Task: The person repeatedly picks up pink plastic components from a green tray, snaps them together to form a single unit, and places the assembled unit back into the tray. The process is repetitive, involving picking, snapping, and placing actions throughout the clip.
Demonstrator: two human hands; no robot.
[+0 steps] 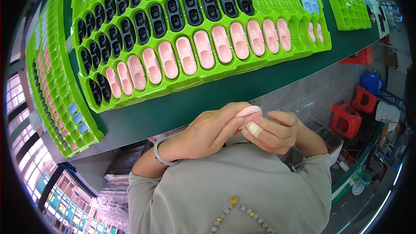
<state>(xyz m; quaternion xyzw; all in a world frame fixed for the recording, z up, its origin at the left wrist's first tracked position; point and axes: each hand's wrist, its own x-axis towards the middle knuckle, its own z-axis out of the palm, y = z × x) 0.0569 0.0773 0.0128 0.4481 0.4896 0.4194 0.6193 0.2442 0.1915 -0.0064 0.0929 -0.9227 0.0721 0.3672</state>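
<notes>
Pink case (250,111) sits between my hands, just short of the table (225,95); its visible long axis runs roughly left to right, right end a little farther; my left hand (210,130) closes on it from the left; my right hand (273,135), finger wrap (254,128) on one finger, curls at its near right side, whether gripping I cannot tell; to the left, a side tray (93,136) holds black, pink and blue pieces; straight beyond the case lies the main green tray (299,34), its near row mostly pink shells (186,55) set side by side, long axes near to far; black shells (175,14) fill much of the rows behind; pale blue pieces (309,1) sit far right.
</notes>
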